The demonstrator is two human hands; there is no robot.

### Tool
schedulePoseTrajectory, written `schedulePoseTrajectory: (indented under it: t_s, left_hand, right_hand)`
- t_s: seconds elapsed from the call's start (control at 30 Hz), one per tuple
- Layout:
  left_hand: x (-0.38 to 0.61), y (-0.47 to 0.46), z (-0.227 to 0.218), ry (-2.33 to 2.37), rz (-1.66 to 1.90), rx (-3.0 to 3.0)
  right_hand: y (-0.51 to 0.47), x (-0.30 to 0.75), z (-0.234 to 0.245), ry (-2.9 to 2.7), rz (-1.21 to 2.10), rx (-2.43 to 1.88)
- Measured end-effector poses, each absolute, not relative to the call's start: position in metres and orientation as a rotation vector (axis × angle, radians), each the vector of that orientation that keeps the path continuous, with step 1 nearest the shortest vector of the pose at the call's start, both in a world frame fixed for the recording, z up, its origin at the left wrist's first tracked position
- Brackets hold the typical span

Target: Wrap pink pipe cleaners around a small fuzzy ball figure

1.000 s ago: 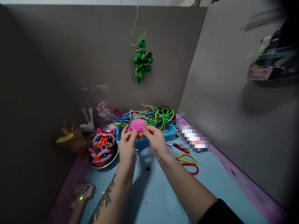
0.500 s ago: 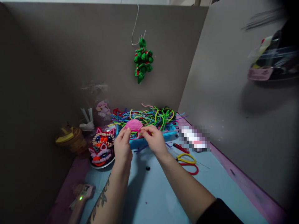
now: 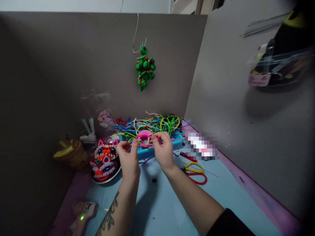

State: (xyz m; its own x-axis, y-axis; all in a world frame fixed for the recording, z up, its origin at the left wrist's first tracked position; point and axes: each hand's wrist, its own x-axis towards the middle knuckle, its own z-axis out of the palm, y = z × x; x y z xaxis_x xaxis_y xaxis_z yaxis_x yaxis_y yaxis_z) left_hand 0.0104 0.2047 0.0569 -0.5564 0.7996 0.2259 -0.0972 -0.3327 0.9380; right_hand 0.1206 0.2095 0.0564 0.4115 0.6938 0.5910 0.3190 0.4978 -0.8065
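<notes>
A curved, fuzzy pink pipe-cleaner piece is held up between my hands, over the near edge of a blue tray. My right hand pinches its right side between thumb and fingers. On the other side, the thumb of my left hand presses at its left end; the index finger is bent and partly hides the grip. Thin pink strands hang below the curve. Behind it the blue tray is heaped with loose pipe cleaners of many colours.
Left stands a metal bowl with fuzzy animal-face pieces. A glue gun with a green light lies front left. Right are scissors, a red-handled tool and a blurred-out bright object. A green ornament hangs on the back panel.
The pink piece has tilted from its broad face to a thin curved edge. My left fingers have spread further from the thumb. The camera view has shifted slightly right and up.
</notes>
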Motion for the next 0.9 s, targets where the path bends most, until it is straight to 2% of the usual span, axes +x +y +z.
schedulePoseTrajectory:
  t_s: [0.1, 0.23, 0.33, 0.63, 0.9]
  left_hand:
    - [0.02, 0.197, 0.059, 1.211, 1.803, 0.962]
    - [0.032, 0.19, 0.064, 0.85, 1.546, 0.784]
    - [0.033, 0.19, 0.068, 0.666, 1.517, 0.69]
    - [0.022, 0.197, 0.071, 0.626, 1.593, 0.633]
    - [0.017, 0.201, 0.074, 0.568, 1.552, 0.514]
  right_hand:
    - [0.208, 0.122, 0.054, -1.162, 0.121, -1.098]
    - [0.204, 0.121, 0.05, -1.226, -0.129, -1.032]
    - [0.201, 0.117, 0.049, -1.303, -0.203, -0.987]
    - [0.2, 0.123, 0.056, -1.381, 0.064, -1.041]
    - [0.208, 0.129, 0.06, -1.496, 0.164, -0.948]
